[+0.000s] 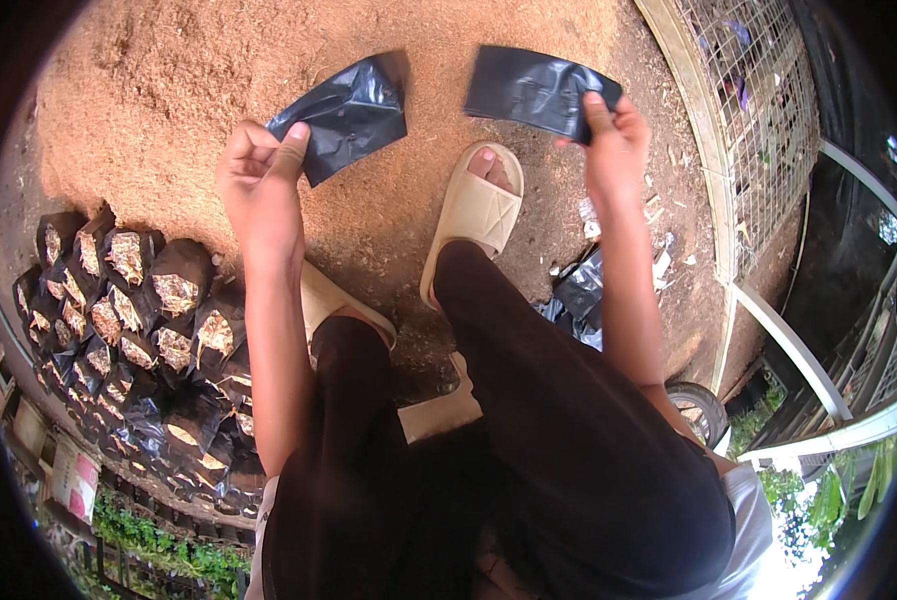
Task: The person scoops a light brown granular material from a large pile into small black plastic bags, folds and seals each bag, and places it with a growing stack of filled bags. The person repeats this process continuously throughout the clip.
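My left hand (268,169) pinches the lower left edge of a flat black plastic bag (358,112) between thumb and fingers. In my right hand (615,139) is another flat black plastic bag (531,86), gripped at its right end. The two bags are apart, held above a spread of light brown sawdust-like material (170,90) on the ground. Beside my left forearm stand many black plastic bags filled with pale shavings or chopped straw (174,289), packed close together. More black plastic bags (583,292) lie on the ground, partly hidden by my right forearm.
Beige slides (482,202) are on my feet, between the filled bags and the loose ones. A wire mesh panel in a pale frame (763,135) borders the right side. A wheel (700,412) stands at the lower right, and green plants (155,532) grow at the lower left.
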A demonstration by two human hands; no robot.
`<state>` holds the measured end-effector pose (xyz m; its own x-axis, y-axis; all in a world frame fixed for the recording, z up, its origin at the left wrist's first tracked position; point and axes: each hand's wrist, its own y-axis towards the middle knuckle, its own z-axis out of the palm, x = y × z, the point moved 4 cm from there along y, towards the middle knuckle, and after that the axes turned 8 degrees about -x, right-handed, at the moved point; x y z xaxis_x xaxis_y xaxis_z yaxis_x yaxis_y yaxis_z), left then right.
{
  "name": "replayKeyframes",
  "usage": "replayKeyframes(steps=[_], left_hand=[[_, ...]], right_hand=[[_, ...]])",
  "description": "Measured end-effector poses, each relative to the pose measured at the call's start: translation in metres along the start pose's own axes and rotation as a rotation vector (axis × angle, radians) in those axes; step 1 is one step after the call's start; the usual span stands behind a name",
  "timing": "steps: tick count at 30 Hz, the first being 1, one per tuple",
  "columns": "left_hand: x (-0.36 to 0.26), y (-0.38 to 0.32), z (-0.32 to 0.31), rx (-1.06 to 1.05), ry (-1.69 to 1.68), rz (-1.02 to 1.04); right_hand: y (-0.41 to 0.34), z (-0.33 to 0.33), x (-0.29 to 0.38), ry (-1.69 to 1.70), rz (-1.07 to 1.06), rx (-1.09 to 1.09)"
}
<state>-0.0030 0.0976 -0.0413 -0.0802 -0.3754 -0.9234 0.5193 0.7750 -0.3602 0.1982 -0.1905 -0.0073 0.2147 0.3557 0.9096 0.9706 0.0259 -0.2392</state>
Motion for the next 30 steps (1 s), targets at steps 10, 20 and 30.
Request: replayKeyframes(steps=[10, 20, 30], left_hand=[[0.006, -0.025, 0.034, 0.310, -0.277, -0.204], [-0.010, -0.027, 0.032, -0.117, 0.586, 0.394], [-0.004, -0.044, 0.055, 0.323, 0.313, -0.095]], right_hand=[[-0.021, 0.030, -0.033, 0.469, 0.386, 0.517], [-0.046, 0.080, -0.005, 0.132, 0.292, 0.529], [-0.075, 0.115, 0.020, -0.177, -0.090, 0.599]])
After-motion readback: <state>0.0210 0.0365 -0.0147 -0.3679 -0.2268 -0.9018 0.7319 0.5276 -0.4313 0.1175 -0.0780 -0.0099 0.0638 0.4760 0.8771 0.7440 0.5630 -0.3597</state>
